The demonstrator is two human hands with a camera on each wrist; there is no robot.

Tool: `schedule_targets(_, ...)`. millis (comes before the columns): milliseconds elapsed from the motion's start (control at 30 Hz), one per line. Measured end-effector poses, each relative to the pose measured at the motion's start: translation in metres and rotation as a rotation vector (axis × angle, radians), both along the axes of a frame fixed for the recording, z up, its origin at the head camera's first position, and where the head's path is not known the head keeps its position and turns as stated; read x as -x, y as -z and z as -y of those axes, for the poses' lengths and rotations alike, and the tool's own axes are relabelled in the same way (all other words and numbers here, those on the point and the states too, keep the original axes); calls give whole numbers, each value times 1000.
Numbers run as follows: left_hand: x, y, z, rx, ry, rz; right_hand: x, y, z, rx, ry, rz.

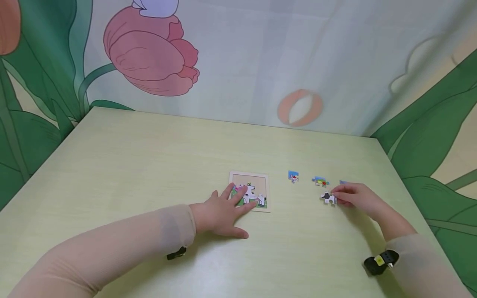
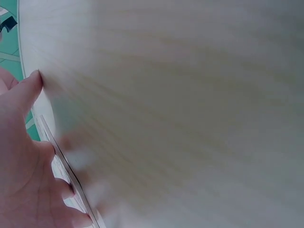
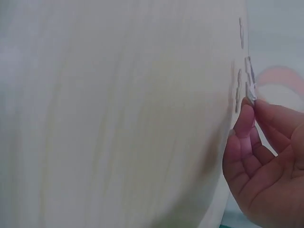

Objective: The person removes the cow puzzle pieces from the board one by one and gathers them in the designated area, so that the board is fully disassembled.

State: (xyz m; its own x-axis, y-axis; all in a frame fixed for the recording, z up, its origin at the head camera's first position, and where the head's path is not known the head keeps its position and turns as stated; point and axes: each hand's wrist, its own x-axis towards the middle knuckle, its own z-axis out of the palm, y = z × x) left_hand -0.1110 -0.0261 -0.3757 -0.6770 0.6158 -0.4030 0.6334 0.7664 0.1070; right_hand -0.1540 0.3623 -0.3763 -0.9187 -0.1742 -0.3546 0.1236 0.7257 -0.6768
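My left hand (image 1: 223, 213) lies with spread fingers over a small square puzzle board (image 1: 249, 173), fingertips resting on it. Set in the board are pieces with a black-and-white cow picture, partly covered by the fingers. From the left wrist view, the board's thin edge (image 2: 71, 173) shows beneath the fingertips, and the thumb touches the table. To the right, my right hand (image 1: 355, 198) pinches a cow-patterned puzzle piece (image 1: 328, 198) between thumb and forefinger. The right wrist view has that piece (image 3: 250, 78) edge-on, raised off the table.
Loose puzzle pieces lie beyond the right hand: a blue one (image 1: 293, 176), a blue-green one (image 1: 320, 181) and one mostly hidden by the hand (image 1: 343, 182). The pale table (image 1: 149, 165) ends at a printed curtain (image 1: 238, 62) behind.
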Motion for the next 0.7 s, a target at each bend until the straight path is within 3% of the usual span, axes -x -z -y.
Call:
schedule_targets(400, 1, 4, 3, -25, 6, -26, -6, 1, -40, -129, 28, -5)
schedule_targets(700, 1, 4, 5, -55, 19, -38, -8, 0, -43, -151, 39, 7)
